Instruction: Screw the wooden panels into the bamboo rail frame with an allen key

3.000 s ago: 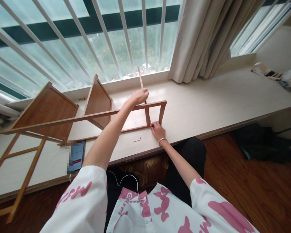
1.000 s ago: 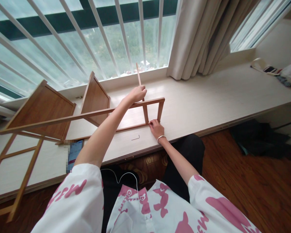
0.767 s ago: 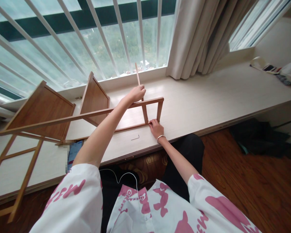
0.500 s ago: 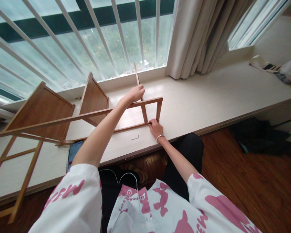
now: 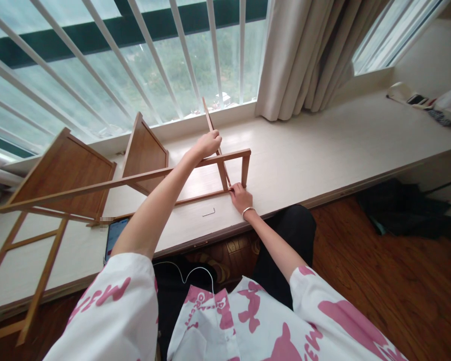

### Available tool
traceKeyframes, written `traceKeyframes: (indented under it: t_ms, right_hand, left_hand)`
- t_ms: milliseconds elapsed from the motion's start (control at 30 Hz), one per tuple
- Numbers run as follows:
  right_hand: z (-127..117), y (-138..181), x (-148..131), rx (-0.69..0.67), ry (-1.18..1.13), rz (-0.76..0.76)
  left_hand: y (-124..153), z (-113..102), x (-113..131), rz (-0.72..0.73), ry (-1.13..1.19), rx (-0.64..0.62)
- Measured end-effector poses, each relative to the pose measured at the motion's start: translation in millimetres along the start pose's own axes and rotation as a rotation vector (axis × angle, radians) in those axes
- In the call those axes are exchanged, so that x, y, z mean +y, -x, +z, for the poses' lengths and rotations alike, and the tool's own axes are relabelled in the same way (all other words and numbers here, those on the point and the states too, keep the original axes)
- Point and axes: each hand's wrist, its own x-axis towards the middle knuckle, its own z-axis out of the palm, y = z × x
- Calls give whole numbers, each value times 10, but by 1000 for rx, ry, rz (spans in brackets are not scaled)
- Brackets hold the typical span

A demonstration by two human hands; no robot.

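Note:
A thin wooden shelf board [image 5: 207, 113], seen almost edge-on, stands up in the right part of a wooden rack frame [image 5: 231, 156]. My left hand [image 5: 209, 144] reaches over the frame's upper rail, its fingers closed round the board. Down at the front rail, my right hand [image 5: 242, 197] is closed by the board's lower end, fingertips pressed together at the corner; whether a small part sits between them is hidden. A small hex key [image 5: 209, 212] lies on the white ledge in front of the frame.
Two wooden panels, a larger one [image 5: 62, 175] and a smaller one [image 5: 145, 155], stand in the frame at left. A ladder-like wooden side [image 5: 47, 255] overhangs the ledge [image 5: 304, 160]. A phone [image 5: 115, 235] lies by my left forearm. Window bars and a curtain [image 5: 296, 60] stand behind.
The shelf board has tilted a little, its top shifting left along with my left hand. More of its lower edge shows beside my right hand, which stays at the corner.

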Motion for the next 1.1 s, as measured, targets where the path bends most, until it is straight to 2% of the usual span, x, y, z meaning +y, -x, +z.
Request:
traceKeyframes:
  t_ms: [533,767,1100]
  right_hand:
    - [-3,3,-20,18,4,8]
    - [-29,8,-25,14,12,3]
    - [-43,12,-40,4,11,5]
  left_hand:
    - [48,-46,68,-25,57,2]
    - [42,-36,55,31,20,5]
    - [101,-68,105,28,28,-6]
